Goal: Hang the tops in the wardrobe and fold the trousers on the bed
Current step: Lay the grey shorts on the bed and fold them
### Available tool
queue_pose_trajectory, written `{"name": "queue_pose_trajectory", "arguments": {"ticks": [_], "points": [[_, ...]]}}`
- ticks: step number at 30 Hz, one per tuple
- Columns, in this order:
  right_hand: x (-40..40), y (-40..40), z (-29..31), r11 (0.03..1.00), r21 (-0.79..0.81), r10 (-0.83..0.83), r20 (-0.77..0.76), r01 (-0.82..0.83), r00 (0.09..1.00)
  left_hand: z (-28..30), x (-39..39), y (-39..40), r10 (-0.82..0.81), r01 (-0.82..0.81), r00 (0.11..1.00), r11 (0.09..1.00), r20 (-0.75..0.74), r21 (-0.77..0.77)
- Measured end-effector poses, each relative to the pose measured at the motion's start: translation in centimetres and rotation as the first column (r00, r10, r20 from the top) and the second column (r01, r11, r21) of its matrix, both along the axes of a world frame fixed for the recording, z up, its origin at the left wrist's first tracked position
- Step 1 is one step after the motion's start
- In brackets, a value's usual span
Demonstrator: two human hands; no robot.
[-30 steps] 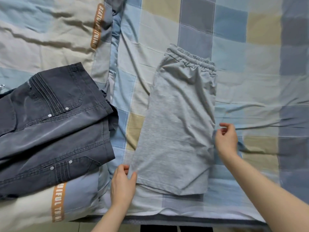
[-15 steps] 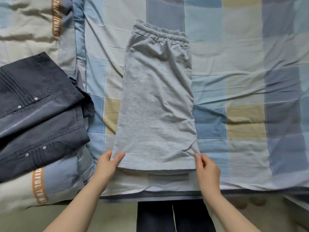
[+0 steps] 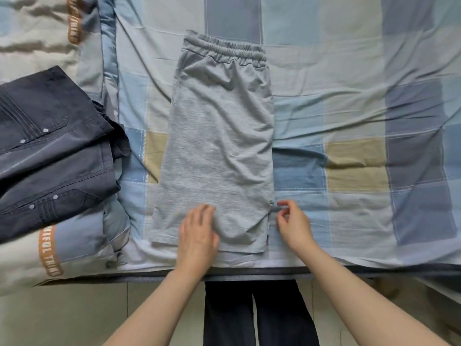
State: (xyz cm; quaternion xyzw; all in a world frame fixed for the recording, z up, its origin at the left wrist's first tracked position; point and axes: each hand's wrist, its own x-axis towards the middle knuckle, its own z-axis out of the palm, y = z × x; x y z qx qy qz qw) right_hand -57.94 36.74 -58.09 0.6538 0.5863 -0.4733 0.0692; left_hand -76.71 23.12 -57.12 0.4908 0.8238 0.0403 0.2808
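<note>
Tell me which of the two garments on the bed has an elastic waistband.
The grey shorts, lying flat mid-bed under the left hand. Their gathered waistband is at the far end; the dark denim trousers beside them show rivets and stitching instead.

- The bed (image 3: 349, 267) fills most of the view, its near edge running across the lower part of the picture.
- A checked sheet (image 3: 349, 108) covers it, in squares of pale blue, grey-blue, slate, cream and tan, creased in long folds on the right.
- A quilt (image 3: 25, 260) in cream and blue lies bunched at the left, with an orange band of white lettering.
- Below the bed edge the floor (image 3: 74, 315) shows pale tiles with thin dark joints.
- Light is soft and even, with faint shadows in the folds.
</note>
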Motion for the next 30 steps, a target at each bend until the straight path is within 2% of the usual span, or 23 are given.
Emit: {"name": "queue_pose_trajectory", "arguments": {"ticks": [2, 5, 9, 12, 13, 14, 16, 17, 19, 20, 21, 23, 24, 26, 28, 30], "points": [[-1.0, 1.0, -0.4, 0.985, 0.033, 0.165, 0.091, -0.168, 0.982, -0.5, 2.2, 1.1, -0.149, 0.150, 0.987, 0.989, 0.052, 0.002], [-2.4, 2.1, -1.0, 0.923, 0.073, 0.356, 0.201, -0.377, 0.912, -1.1, 5.1, 2.5, -0.232, 0.236, 0.971, 0.968, 0.054, -0.085], [-3.3, 3.3, -1.5, 0.892, 0.260, 0.310, 0.246, -0.371, 0.918, -1.5, 7.8, 3.2, -0.181, 0.190, 0.982, 0.952, 0.057, -0.241], [-1.6, 4.1, -1.9, 0.883, 0.270, 0.308, 0.279, -0.383, 0.909, -1.5, 8.7, 3.5, -0.129, 0.146, 0.989, 0.939, 0.075, -0.311], [-0.9, 4.3, -2.1, 0.917, 0.250, 0.244, 0.267, -0.311, 0.932, -1.5, 8.7, 3.6, -0.136, 0.148, 0.989, 0.938, 0.059, -0.315], [-0.2, 4.4, -2.3, 0.962, 0.215, 0.124, 0.215, -0.171, 0.969, -1.6, 8.6, 3.7, -0.143, 0.155, 0.988, 0.932, 0.060, -0.328], [0.6, 3.9, -2.4, 0.989, 0.026, -0.147, 0.080, 0.145, 0.986, -1.8, 8.3, 3.6, -0.166, 0.181, 0.983, 0.918, 0.073, -0.353], [0.8, 3.1, -2.5, 0.979, -0.098, -0.177, 0.041, 0.180, 0.983, -1.6, 8.0, 3.6, -0.194, 0.203, 0.979, 0.918, 0.061, -0.340], [0.6, 0.8, -2.4, 0.959, -0.281, -0.028, -0.006, 0.025, 1.000, -1.6, 7.4, 3.2, -0.204, 0.210, 0.978, 0.946, 0.050, -0.249], [0.2, -0.4, -2.2, 0.943, -0.334, -0.007, -0.026, -0.002, 1.000, -2.0, 7.2, 2.7, -0.205, 0.209, 0.978, 0.963, 0.042, -0.169], [-0.3, -1.3, -2.2, 0.927, -0.374, -0.051, -0.042, 0.031, 0.998, -2.1, 6.9, 2.2, -0.176, 0.179, 0.983, 0.980, 0.040, -0.087], [-1.0, -2.5, -2.5, 0.875, -0.437, -0.265, -0.075, 0.207, 0.961, -1.6, 6.5, 2.1, -0.025, 0.021, 0.988, 0.999, 0.150, 0.029], [-1.2, -2.7, -2.6, 0.852, -0.441, -0.350, -0.080, 0.281, 0.933, -1.1, 6.4, 2.0, 0.079, -0.093, 0.972, 0.994, 0.220, 0.055], [-1.0, -3.2, -2.5, 0.849, -0.397, -0.426, -0.120, 0.350, 0.897, 0.4, 6.0, 2.0, 0.293, -0.341, 0.886, 0.937, 0.360, 0.077], [-0.1, -3.9, -1.5, 0.912, -0.277, -0.357, -0.176, 0.302, 0.917, 2.0, 5.6, 2.1, 0.429, -0.507, 0.805, 0.856, 0.410, 0.100], [1.4, -5.2, -0.4, 0.960, -0.208, -0.224, -0.174, 0.187, 0.959, 3.0, 5.7, 1.9, 0.434, -0.523, 0.795, 0.844, 0.424, 0.118]]}}
